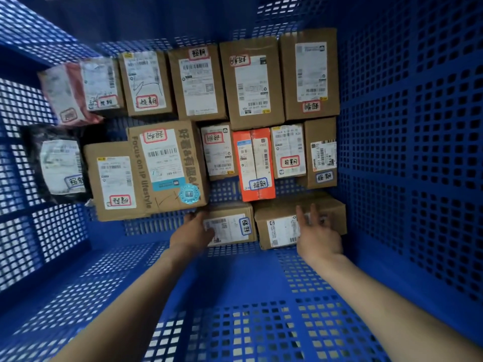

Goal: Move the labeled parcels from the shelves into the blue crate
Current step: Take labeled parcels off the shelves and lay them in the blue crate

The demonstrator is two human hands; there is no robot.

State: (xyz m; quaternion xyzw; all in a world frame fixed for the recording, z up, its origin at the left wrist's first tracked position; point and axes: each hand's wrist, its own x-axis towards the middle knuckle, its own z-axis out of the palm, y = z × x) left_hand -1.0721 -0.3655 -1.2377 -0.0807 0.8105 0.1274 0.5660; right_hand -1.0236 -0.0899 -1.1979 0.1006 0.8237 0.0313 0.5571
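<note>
The left hand (194,231) grips the left end of a small carton (232,227), thumb on its label and fingers bent around the edge. The right hand (318,237) lies with straight, spread fingers on a wider carton (282,226) just beside it and holds nothing. Both cartons already lie on the floor of the blue crate (418,152), in the nearest row. I judge them stiff and probably light; the taped cardboard is a little smooth, so it is best to take them by two opposite sides. Behind them are more labeled parcels, among them an orange box (257,165) and a soft black bag (60,163). The perforated walls hide the room and the shelves.
</note>
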